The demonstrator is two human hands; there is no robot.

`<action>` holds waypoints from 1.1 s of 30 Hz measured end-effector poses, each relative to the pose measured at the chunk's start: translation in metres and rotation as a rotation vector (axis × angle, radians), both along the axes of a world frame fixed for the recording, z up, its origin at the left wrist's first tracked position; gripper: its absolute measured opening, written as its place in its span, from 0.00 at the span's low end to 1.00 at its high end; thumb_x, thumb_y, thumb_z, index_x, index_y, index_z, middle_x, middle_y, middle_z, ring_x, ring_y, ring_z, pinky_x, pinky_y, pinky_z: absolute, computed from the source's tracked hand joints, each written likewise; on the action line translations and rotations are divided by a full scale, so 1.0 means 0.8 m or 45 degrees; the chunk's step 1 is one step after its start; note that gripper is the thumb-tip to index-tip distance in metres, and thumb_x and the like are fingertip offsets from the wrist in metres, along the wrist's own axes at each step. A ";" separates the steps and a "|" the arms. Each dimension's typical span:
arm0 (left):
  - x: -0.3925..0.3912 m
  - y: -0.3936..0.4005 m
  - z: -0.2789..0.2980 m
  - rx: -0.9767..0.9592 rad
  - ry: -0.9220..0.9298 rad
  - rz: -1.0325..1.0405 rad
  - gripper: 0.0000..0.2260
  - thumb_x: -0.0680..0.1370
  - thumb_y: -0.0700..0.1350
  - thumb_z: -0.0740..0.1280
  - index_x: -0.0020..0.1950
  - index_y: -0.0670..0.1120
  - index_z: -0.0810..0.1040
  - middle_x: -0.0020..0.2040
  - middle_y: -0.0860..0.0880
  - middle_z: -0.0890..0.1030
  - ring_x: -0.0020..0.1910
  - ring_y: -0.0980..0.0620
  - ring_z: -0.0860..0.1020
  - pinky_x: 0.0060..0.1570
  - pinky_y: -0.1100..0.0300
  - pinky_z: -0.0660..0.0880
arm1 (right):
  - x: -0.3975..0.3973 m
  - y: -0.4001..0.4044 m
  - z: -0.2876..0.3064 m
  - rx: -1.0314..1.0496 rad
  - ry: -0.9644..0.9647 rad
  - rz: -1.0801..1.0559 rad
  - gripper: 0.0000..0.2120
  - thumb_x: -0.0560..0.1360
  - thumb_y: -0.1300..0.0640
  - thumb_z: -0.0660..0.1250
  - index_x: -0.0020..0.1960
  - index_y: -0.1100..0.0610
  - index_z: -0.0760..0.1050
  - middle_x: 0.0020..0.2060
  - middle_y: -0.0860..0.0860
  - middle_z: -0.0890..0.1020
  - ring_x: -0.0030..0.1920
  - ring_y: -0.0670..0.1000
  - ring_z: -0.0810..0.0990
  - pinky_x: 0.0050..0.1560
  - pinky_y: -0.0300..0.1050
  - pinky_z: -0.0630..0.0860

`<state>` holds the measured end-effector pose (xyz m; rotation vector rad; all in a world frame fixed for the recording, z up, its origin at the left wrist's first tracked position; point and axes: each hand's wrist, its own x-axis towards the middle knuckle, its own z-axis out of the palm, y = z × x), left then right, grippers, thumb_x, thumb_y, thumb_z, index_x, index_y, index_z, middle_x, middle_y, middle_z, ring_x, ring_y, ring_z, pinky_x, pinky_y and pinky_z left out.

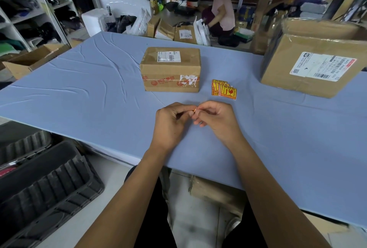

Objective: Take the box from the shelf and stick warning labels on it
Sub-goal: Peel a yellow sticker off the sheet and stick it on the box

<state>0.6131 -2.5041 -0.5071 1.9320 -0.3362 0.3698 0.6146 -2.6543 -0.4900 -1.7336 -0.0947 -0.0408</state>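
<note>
Nearest, two bare forearms reaching forward over the edge of the wide table draped in wrinkled pale-blue cloth (pixel 83 80). Left hand (pixel 172 122) and right hand (pixel 215 119) brought together above the cloth, fingers curled, thumb and forefinger tips of both pinched on one small red-and-yellow warning label (pixel 194 109), curled and seen mostly edge-on. Just beyond the hands, slightly to the right, a small fanned pile of yellow-and-red warning labels (pixel 224 90) lying flat on the cloth. Left of that pile and near it, the small brown cardboard box (pixel 170 70), sealed with red-printed tape, white shipping slip on top, standing on the table. Farther right, well apart, a larger brown cardboard carton (pixel 313 63) with a white barcode label. Off the table at lower left, black ribbed plastic trays (pixel 45 184) on the floor. In the background, cluttered grey shelving (pixel 29 9), parcels and a crouching person (pixel 221 13).
</note>
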 end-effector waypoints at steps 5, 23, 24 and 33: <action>-0.001 0.000 0.001 0.009 -0.030 0.000 0.10 0.75 0.35 0.70 0.51 0.47 0.86 0.43 0.47 0.85 0.41 0.49 0.82 0.44 0.60 0.77 | -0.002 0.001 0.003 -0.008 -0.005 0.000 0.08 0.75 0.69 0.64 0.42 0.61 0.80 0.34 0.55 0.84 0.29 0.45 0.82 0.33 0.37 0.77; -0.006 -0.004 0.006 0.025 -0.073 0.062 0.06 0.75 0.37 0.70 0.49 0.44 0.86 0.42 0.52 0.84 0.41 0.54 0.82 0.45 0.64 0.78 | -0.001 0.004 0.003 0.052 0.013 -0.066 0.12 0.78 0.62 0.63 0.38 0.58 0.80 0.30 0.52 0.84 0.30 0.50 0.83 0.33 0.40 0.78; -0.006 -0.004 0.007 0.026 -0.085 0.072 0.06 0.75 0.37 0.70 0.49 0.44 0.86 0.42 0.53 0.83 0.40 0.54 0.82 0.44 0.66 0.77 | 0.000 0.004 0.003 0.081 0.021 -0.101 0.12 0.79 0.58 0.63 0.40 0.60 0.79 0.32 0.54 0.84 0.31 0.52 0.83 0.34 0.41 0.78; -0.001 -0.001 0.006 -0.092 -0.023 0.178 0.06 0.77 0.37 0.67 0.49 0.45 0.82 0.47 0.50 0.81 0.43 0.54 0.80 0.46 0.64 0.76 | 0.000 0.001 0.003 0.108 0.040 -0.080 0.09 0.78 0.65 0.61 0.44 0.59 0.79 0.34 0.55 0.83 0.28 0.48 0.81 0.33 0.39 0.76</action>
